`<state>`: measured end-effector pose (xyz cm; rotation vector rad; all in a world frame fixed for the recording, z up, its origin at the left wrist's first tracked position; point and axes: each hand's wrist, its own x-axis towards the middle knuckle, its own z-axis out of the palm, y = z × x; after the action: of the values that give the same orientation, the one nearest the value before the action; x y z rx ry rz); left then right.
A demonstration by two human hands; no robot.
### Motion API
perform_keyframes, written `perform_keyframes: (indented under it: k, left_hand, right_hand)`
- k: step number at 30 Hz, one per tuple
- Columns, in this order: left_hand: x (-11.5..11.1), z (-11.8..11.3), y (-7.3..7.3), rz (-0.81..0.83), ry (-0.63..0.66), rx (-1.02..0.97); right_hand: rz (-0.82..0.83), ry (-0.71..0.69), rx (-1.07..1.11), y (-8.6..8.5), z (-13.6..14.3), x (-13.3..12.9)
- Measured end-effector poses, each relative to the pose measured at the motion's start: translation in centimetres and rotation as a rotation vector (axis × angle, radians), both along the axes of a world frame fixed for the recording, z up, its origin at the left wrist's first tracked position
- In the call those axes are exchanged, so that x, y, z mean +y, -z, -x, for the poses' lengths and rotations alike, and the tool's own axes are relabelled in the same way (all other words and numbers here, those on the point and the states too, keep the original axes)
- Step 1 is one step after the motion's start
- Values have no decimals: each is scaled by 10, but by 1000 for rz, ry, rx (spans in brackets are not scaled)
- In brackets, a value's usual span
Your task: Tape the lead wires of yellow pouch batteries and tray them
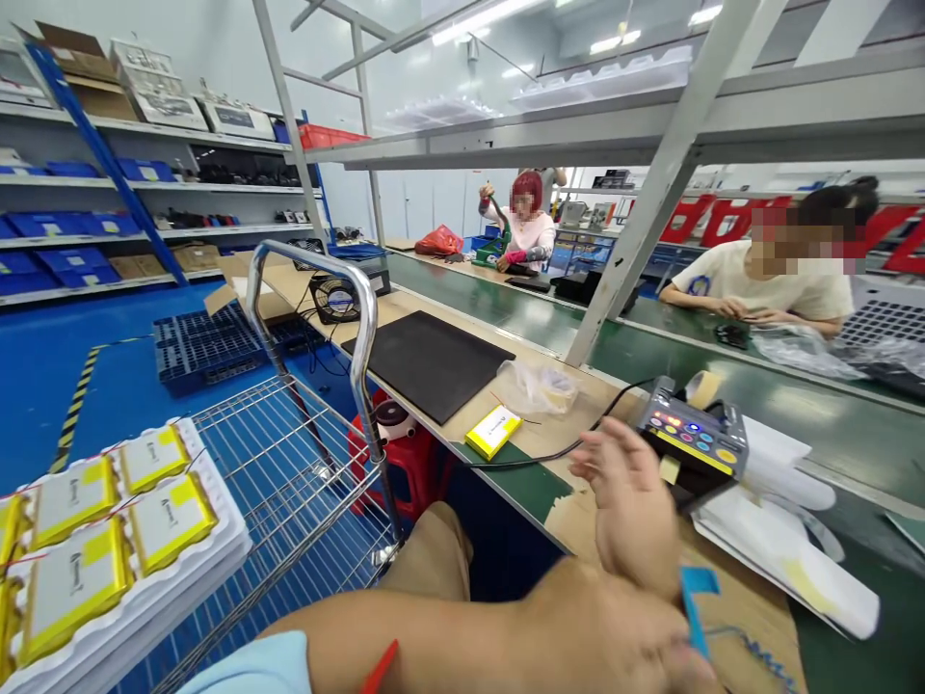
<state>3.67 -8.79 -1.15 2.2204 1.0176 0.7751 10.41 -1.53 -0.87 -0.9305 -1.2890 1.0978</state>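
My left hand (603,622) reaches across from the lower left to my right wrist. Its fingers, partly blurred, close on a blue wrist strap (695,602) with a coiled blue cord (755,651). My right hand (632,506) is raised above the bench with loosely bent fingers apart, and nothing is in it. Just beyond it stands a black tape dispenser (694,439) with coloured buttons, a lit display and a roll of tape (703,388). A yellow-edged battery pack (493,431) lies on the bench to the left of my right hand.
A black mat (437,361), a clear plastic bag (535,386) and white sheets (787,554) lie on the bench. To the left stands a wire cart (281,453) with several battery packs in a white tray (227,540). Two people work across the bench. A grey post (643,212) rises ahead.
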Motion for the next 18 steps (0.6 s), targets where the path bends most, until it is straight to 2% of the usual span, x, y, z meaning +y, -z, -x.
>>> perform_keyframes:
  k: [3,6,9,11,12,13,15,18]
  left_hand:
    - [8,2,-4,33,-49,-22]
    - [6,7,11,88,-6,-191]
    - [0,15,40,61,21,-501]
    - [-1,16,54,147,-48,-716]
    - [0,15,57,219,-39,-764]
    - [1,12,57,281,0,-773]
    - [4,1,50,300,181,-701]
    - [7,-19,37,71,439,-576]
  right_hand:
    - [11,-41,-128,16,0,13]
    - [53,-32,-120,20,-10,16]
    - [89,-21,-9,6,-20,7]
    - [88,2,104,-7,-22,-3]
    - [80,26,158,-15,-21,-9]
    - [69,54,222,-23,-21,-16]
    - [36,105,380,-39,-21,-30]
    - [-72,235,577,-53,-33,-48]
